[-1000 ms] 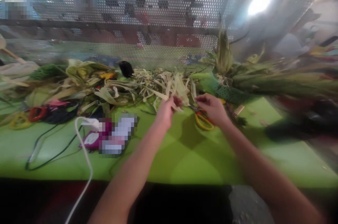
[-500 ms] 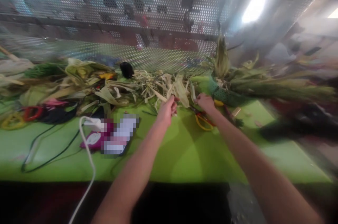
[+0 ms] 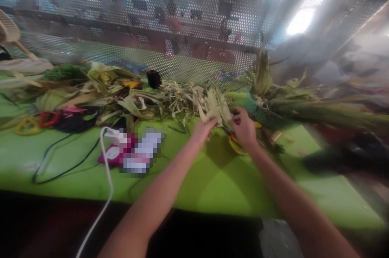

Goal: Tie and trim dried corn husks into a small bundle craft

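Pale dried corn husks point(image 3: 215, 102) stand spread between my two hands, over the green table. My left hand point(image 3: 203, 132) is closed, its thumb and fingers pinching the lower end of the husks. At their right edge my right hand point(image 3: 244, 130) has its fingers curled together in a pinch. Whatever lies between those fingertips is too small to make out. Yellow-handled scissors point(image 3: 236, 145) lie on the table just below my right hand, partly covered by it.
Loose husks point(image 3: 105, 75) and dry strips run along the perforated metal screen point(image 3: 194, 27). Nearer lie red-handled scissors point(image 3: 49, 118), a phone point(image 3: 144, 153), a magenta object point(image 3: 111, 154) and a white cable point(image 3: 106, 169). Long green stalks point(image 3: 322, 112) extend right from a teal container point(image 3: 255, 105).
My left hand has moved right and down, onto the base of the husks. My right hand has turned and sits slightly lower. The whole view has shifted and tilted a little.
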Demonstrator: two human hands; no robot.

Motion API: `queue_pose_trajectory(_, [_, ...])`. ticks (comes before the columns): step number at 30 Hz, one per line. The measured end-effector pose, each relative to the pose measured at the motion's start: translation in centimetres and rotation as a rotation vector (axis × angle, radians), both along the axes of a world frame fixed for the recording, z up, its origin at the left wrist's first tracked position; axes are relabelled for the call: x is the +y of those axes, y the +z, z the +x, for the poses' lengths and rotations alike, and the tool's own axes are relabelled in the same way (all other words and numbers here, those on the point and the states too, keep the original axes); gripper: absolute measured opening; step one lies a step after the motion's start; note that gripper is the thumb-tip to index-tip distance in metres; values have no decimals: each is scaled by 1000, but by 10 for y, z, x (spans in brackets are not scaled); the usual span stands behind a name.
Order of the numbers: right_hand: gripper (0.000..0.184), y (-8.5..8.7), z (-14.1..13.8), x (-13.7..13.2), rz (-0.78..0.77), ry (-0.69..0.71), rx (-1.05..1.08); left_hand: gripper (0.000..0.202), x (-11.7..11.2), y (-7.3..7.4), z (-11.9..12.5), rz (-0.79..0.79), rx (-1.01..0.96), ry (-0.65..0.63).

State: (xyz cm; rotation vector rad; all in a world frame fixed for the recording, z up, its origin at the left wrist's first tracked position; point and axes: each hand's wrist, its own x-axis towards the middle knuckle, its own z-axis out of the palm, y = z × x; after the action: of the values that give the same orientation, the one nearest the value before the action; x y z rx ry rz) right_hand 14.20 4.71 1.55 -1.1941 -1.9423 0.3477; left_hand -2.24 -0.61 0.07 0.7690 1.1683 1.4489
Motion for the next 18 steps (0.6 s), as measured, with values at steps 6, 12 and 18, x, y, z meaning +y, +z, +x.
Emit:
queue_pose_trajectory(6, [38,4,-17,-28,-57,209,114,29,1,0,-1,41,105,97])
queue_pose_trajectory(12, [24,3,-13,-18,-120,209,153,30,1,-2,-2,127,241,79])
queue_pose_trajectory(18, [28,7,-11,-11,-496,267,483,32,-1,-2,-1,10,268,24])
